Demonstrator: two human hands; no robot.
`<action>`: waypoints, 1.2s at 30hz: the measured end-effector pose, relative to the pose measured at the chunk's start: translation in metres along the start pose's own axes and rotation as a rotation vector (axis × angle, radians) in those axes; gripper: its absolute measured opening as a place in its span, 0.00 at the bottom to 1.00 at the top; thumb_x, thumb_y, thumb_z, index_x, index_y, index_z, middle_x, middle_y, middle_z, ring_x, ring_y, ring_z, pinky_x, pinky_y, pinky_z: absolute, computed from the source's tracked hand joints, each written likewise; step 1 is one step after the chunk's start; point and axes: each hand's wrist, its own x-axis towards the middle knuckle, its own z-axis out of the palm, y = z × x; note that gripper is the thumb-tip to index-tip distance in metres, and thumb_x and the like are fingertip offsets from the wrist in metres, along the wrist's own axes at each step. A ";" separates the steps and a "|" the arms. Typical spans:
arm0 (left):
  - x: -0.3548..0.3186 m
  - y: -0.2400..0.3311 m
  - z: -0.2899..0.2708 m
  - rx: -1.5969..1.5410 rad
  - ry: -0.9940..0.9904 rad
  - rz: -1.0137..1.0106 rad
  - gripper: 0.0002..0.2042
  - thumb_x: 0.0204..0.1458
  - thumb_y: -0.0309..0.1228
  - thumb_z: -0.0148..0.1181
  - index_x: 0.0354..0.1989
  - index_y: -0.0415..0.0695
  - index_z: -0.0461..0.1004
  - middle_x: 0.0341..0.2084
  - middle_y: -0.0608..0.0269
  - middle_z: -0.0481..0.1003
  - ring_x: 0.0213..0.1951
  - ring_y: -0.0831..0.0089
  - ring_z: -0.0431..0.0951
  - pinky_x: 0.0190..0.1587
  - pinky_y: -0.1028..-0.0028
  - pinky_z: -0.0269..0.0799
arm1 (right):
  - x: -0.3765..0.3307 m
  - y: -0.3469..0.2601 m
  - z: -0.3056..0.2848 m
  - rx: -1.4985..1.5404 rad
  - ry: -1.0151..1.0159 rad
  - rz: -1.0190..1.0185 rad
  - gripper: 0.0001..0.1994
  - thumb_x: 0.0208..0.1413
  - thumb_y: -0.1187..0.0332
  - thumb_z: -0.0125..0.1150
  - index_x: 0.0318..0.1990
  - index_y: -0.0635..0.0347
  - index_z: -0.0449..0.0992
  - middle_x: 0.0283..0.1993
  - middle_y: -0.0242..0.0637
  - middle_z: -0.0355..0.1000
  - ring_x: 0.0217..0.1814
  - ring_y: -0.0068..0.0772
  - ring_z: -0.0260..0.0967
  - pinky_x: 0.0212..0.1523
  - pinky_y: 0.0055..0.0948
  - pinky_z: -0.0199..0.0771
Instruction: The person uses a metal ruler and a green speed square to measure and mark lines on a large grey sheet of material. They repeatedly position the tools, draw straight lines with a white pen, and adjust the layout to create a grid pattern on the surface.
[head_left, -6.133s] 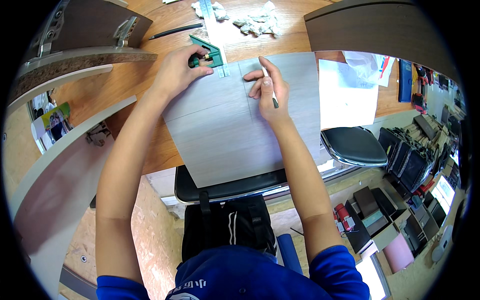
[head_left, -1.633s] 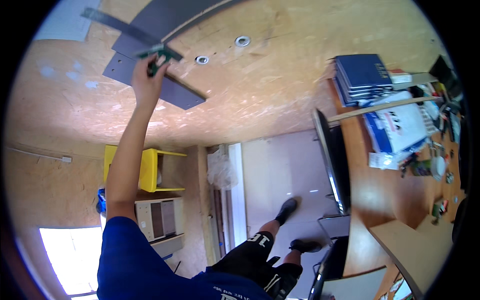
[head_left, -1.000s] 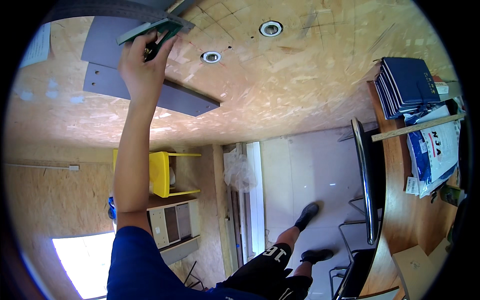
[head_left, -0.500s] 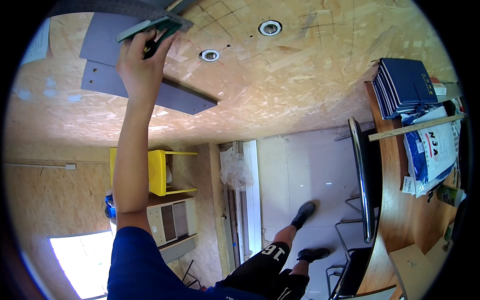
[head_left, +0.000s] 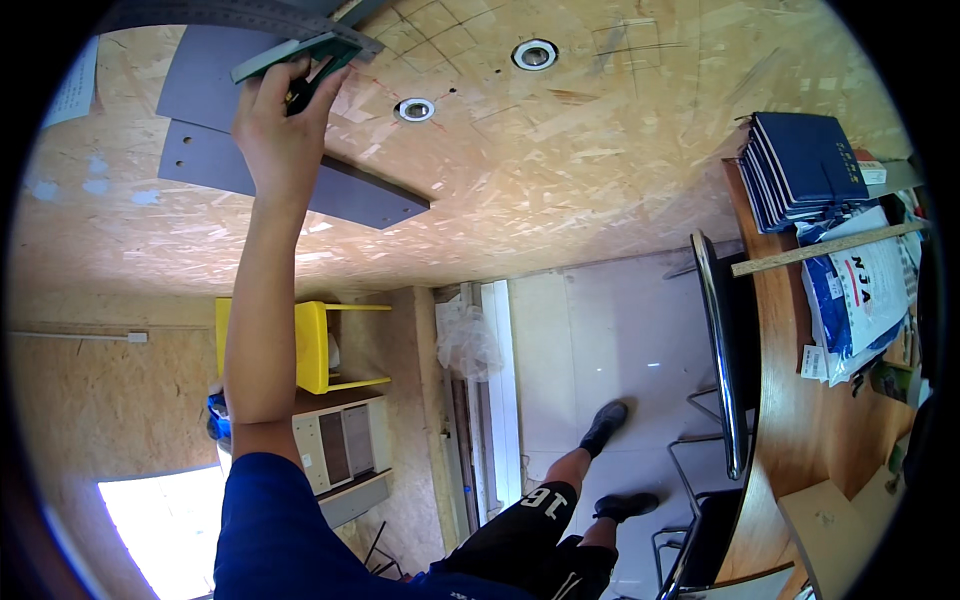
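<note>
A green-headed square [head_left: 342, 50] is gripped in the left hand [head_left: 278, 145], up at a strand-board wall [head_left: 590, 140].
The square's head is clamped between thumb and fingers, and its dark ruler blade [head_left: 300, 24] is seen stretched across the upper left, over grey panels [head_left: 205, 78]; whether they are touched by it cannot be told. A grey strip [head_left: 370, 196] with small holes is partly covered by the wrist. Round metal fittings [head_left: 414, 110] are set in the board beside pencilled lines. The right hand is out of view, so its state cannot be told.
</note>
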 end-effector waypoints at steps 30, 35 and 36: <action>-0.004 -0.022 -0.011 -0.007 -0.033 -0.068 0.15 0.50 0.35 0.78 0.41 0.41 0.82 0.36 0.54 0.80 0.35 0.58 0.82 0.38 0.65 0.78 | -0.017 -0.105 0.000 -0.096 -0.028 0.115 0.26 0.69 0.52 0.59 0.61 0.68 0.70 0.51 0.56 0.79 0.52 0.56 0.80 0.50 0.48 0.84; -0.022 0.006 0.007 -0.286 -0.058 0.087 0.15 0.51 0.29 0.78 0.45 0.39 0.83 0.38 0.55 0.83 0.38 0.64 0.83 0.42 0.67 0.78 | -0.033 -0.066 -0.006 0.560 0.113 0.356 0.26 0.72 0.56 0.53 0.65 0.70 0.63 0.55 0.49 0.71 0.53 0.42 0.73 0.56 0.44 0.77; -0.041 0.000 -0.016 -0.466 -0.182 0.062 0.12 0.52 0.27 0.77 0.41 0.37 0.84 0.36 0.57 0.85 0.35 0.66 0.83 0.40 0.67 0.79 | -0.026 -0.090 0.000 0.662 0.014 0.601 0.25 0.72 0.57 0.52 0.67 0.66 0.62 0.51 0.43 0.72 0.49 0.37 0.74 0.51 0.41 0.80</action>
